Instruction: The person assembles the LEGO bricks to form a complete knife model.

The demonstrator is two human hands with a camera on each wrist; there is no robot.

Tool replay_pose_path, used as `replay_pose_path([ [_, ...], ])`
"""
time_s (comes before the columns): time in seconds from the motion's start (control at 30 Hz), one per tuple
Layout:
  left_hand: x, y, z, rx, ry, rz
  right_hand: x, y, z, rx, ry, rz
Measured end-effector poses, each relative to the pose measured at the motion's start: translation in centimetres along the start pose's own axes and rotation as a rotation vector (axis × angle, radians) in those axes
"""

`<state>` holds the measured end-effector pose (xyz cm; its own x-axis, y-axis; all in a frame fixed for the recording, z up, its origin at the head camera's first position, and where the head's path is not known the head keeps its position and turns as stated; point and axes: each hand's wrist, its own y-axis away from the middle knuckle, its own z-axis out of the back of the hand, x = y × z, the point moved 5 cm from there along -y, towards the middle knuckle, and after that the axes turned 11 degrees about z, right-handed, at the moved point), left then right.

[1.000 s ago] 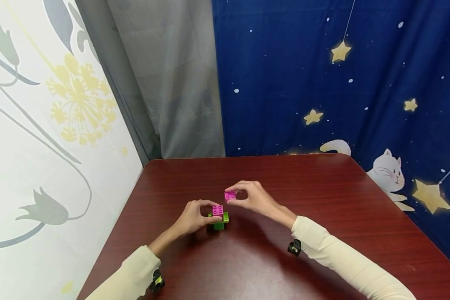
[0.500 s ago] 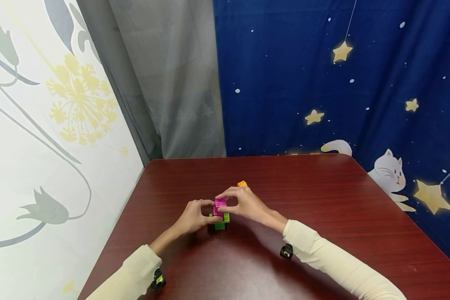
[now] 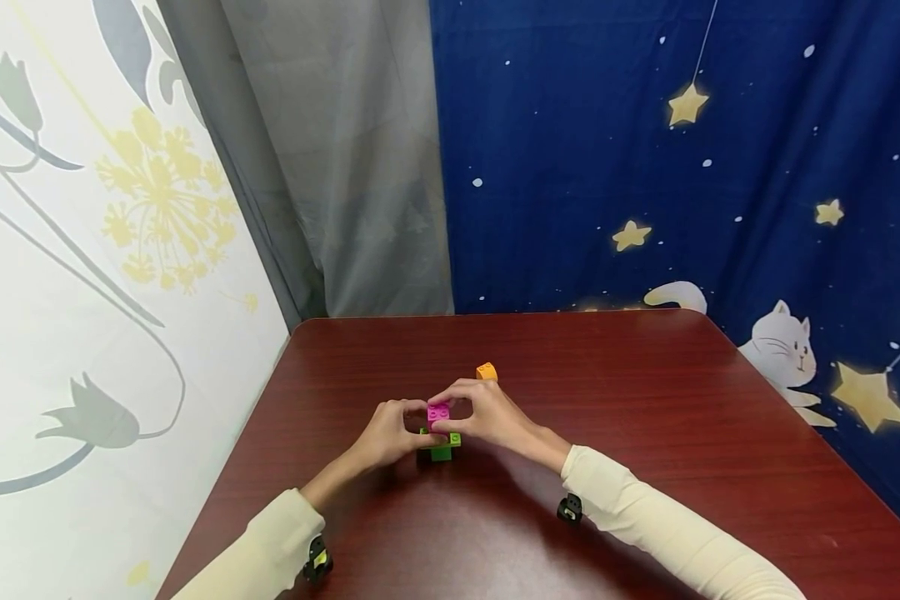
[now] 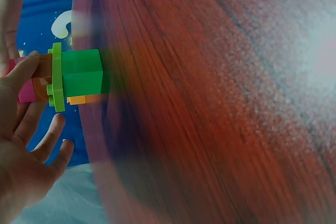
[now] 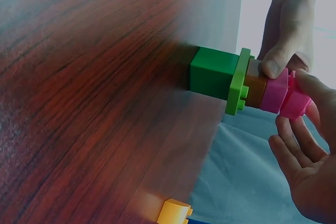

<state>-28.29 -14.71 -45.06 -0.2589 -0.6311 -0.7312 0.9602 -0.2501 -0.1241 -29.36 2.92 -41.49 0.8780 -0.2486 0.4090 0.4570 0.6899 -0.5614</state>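
Observation:
A small tower of toy building bricks stands on the table: a green block (image 5: 214,74) at the bottom, a lime-green plate (image 5: 238,85), a brown brick (image 5: 255,88) and a pink brick (image 5: 273,94). A second pink brick (image 5: 295,99) meets the first one's top, slightly askew in the right wrist view. My left hand (image 3: 381,433) steadies the tower, its thumb along the brown and lower pink bricks. From the right, my right hand (image 3: 491,414) pinches the upper pink brick between thumb and fingers. Whether the two pink bricks are fully joined I cannot tell.
An orange brick (image 3: 486,372) lies on the dark red table (image 3: 607,358) just beyond my right hand. A white patterned wall (image 3: 120,375) borders the left side. Grey and blue curtains (image 3: 570,167) hang behind the far edge.
My right hand has brought its pink brick left and down onto the pink brick of the tower. The orange brick behind has come into sight. My left hand keeps its place.

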Motion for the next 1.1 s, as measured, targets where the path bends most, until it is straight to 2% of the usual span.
replay_pose_path([
  [0.27,-0.1,0.1,-0.2,0.038,0.016,0.004,-0.4,0.2,-0.3,-0.002,-0.030,-0.018],
  [0.5,0.0,0.1,-0.1,0.043,0.022,0.003,-0.6,0.3,-0.5,-0.011,-0.018,0.027],
  [0.83,-0.1,0.1,-0.3,0.036,0.025,-0.005,-0.7,1.0,-0.8,-0.077,-0.054,0.031],
  [1.1,-0.2,0.1,-0.4,0.048,0.032,-0.014,-0.7,1.1,-0.6,-0.063,-0.067,0.044],
])
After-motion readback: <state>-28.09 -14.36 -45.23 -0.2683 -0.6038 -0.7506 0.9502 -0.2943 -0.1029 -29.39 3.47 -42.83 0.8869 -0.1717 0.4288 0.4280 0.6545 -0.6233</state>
